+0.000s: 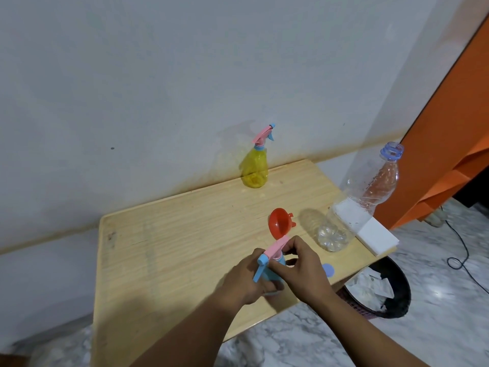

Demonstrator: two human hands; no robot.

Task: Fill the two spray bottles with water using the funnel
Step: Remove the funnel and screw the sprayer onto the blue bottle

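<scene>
A blue spray bottle (267, 274) with a pink and blue spray head (274, 251) stands near the front of the wooden table (169, 234). My left hand (250, 278) grips its body. My right hand (301, 266) has its fingers around the spray head and neck. A red funnel (279, 224) lies on its side just behind them. A yellow spray bottle (255, 169) with its spray head on stands at the back edge by the wall. A large clear plastic bottle (365, 197), uncapped, stands on the right side.
A blue cap (329, 270) lies on the table right of my hands. A white block (375, 235) sits at the table's right edge. A black bin (381, 290) with paper stands on the marble floor below. An orange panel (449, 128) rises at right.
</scene>
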